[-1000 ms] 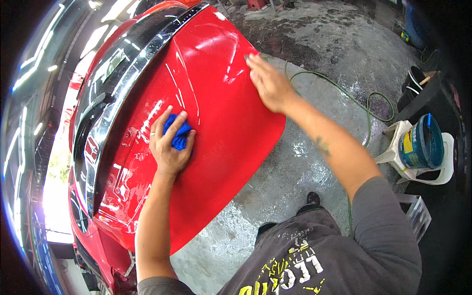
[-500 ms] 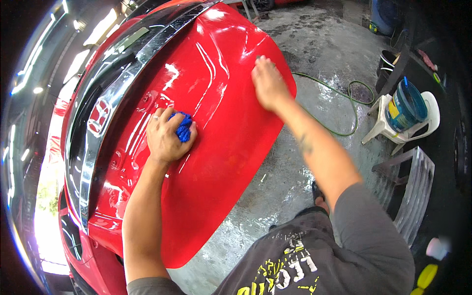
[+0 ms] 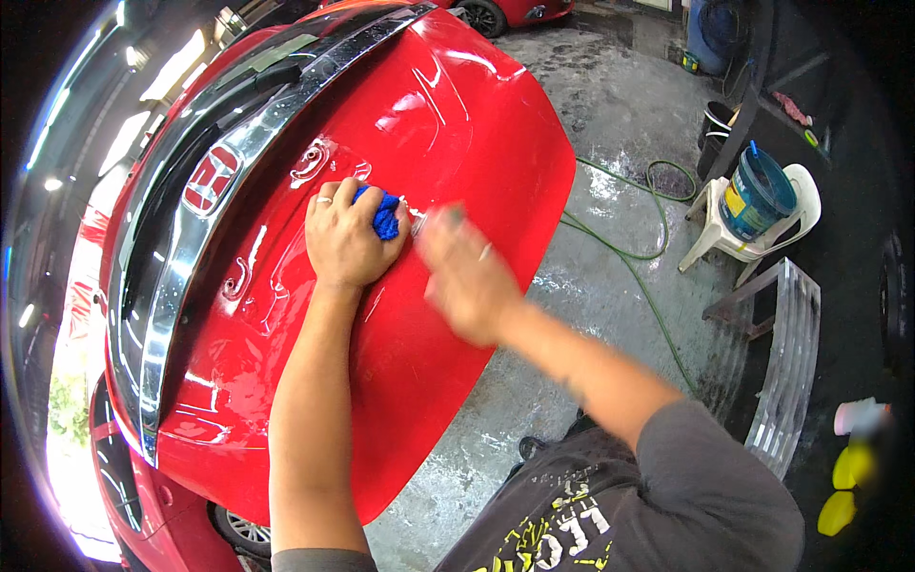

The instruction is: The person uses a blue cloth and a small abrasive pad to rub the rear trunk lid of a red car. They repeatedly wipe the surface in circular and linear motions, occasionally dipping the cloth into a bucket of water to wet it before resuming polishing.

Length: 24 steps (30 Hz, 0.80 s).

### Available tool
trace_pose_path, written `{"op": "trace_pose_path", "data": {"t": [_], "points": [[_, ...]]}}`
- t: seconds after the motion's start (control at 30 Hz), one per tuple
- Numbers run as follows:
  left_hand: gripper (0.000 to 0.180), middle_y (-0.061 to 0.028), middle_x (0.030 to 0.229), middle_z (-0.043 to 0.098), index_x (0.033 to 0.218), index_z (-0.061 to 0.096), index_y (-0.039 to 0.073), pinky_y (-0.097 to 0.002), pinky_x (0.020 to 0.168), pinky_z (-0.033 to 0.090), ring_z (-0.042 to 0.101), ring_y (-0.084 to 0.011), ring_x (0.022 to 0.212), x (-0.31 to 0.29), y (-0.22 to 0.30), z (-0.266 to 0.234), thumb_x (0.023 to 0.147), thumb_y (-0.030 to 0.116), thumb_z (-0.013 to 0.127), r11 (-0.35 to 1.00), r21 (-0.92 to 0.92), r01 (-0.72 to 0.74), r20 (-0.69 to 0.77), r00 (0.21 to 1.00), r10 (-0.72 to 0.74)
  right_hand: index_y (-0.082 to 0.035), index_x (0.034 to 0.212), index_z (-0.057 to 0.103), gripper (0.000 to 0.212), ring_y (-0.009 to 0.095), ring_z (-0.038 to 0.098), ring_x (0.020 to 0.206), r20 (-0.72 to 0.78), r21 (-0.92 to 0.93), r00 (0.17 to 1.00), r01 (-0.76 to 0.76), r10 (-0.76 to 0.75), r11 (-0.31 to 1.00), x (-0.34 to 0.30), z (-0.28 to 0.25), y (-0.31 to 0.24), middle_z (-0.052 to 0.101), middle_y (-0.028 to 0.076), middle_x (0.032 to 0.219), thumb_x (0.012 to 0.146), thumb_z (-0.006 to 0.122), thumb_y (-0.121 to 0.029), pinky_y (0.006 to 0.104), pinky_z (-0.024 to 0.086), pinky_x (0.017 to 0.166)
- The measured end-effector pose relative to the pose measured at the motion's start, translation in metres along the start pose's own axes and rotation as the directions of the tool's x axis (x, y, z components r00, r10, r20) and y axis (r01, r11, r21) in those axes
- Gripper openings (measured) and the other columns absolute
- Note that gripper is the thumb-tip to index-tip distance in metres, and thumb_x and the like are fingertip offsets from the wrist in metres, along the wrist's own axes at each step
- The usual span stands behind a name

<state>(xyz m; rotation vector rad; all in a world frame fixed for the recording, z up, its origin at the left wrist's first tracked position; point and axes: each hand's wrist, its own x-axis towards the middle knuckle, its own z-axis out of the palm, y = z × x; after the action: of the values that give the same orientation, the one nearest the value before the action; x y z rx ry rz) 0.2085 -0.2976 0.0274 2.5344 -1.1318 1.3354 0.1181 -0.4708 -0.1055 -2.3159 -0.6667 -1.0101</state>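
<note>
The red trunk lid (image 3: 419,324) of a car spreads glossy and raised in front of me. My left hand (image 3: 355,234) rests on its middle, fingers curled round a crumpled blue cloth (image 3: 384,214) that shows between thumb and fingers. Just to the right, my right hand (image 3: 467,276) hovers over or touches the panel, smeared by motion. Something small and dark seems to be at its fingertips, too blurred to name. Beyond my left hand run a chrome strip (image 3: 272,110) with a red badge (image 3: 212,181) and the dark rear window.
A green hose (image 3: 658,205) loops over the wet concrete floor (image 3: 610,114). At the right, a blue-green bucket (image 3: 758,195) sits on a white plastic chair (image 3: 805,200), with a grey slatted stool (image 3: 782,362) nearer me. Another red car (image 3: 524,11) stands far back.
My right hand has swept left and nearer across the trunk lid, close to my left hand. My left hand keeps the cloth and has shifted slightly right and farther. The view has shifted too.
</note>
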Motion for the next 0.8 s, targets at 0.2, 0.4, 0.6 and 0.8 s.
{"op": "trace_pose_path", "data": {"t": [0.2,0.4,0.6,0.8], "points": [[0.030,-0.0102,0.095,0.070,0.084,0.075,0.011,-0.0482,0.082,0.054,0.068,-0.0336,0.094,0.020,0.017,0.017,0.087,0.039,0.085,0.998,-0.036,-0.044,-0.014,0.999,0.043,0.011,0.151,0.051,0.056,0.052,0.046,0.152,-0.287,-0.079,0.868,-0.443,0.405,0.893,0.054,-0.011,0.147,0.051,0.036,0.159,0.110,0.059,-0.026,0.0586,0.033,0.132],[0.029,-0.0117,0.097,0.070,0.087,0.076,0.011,-0.0485,0.084,0.055,0.068,-0.0346,0.096,0.005,0.002,0.002,0.087,0.039,0.085,1.000,0.007,0.017,0.043,0.999,-0.018,0.010,0.164,0.040,0.074,0.048,0.034,0.165,0.021,0.077,0.996,-0.084,0.082,0.993,-0.038,0.011,-0.069,0.040,0.033,0.172,0.108,0.061,-0.034,0.0599,0.024,0.137],[0.030,-0.0141,0.101,0.071,0.092,0.079,0.010,-0.0503,0.089,0.056,0.069,-0.0368,0.102,0.019,0.018,0.012,0.088,0.039,0.085,1.000,-0.026,0.012,0.072,0.997,-0.010,0.008,0.168,0.035,0.068,0.046,0.026,0.168,-0.159,0.145,0.735,-0.644,0.660,0.752,0.005,-0.021,0.143,0.029,0.032,0.180,0.122,0.035,-0.041,0.0523,0.021,0.140],[0.029,-0.0108,0.096,0.070,0.085,0.076,0.011,-0.0476,0.082,0.054,0.069,-0.0337,0.096,0.004,0.005,0.004,0.087,0.039,0.085,1.000,0.027,0.008,0.032,0.999,-0.009,0.012,0.170,0.028,0.079,0.053,0.026,0.167,0.139,0.200,0.947,-0.313,0.289,0.928,-0.113,0.010,-0.097,0.024,0.038,0.179,0.112,0.057,-0.034,0.0667,0.021,0.136]]}}
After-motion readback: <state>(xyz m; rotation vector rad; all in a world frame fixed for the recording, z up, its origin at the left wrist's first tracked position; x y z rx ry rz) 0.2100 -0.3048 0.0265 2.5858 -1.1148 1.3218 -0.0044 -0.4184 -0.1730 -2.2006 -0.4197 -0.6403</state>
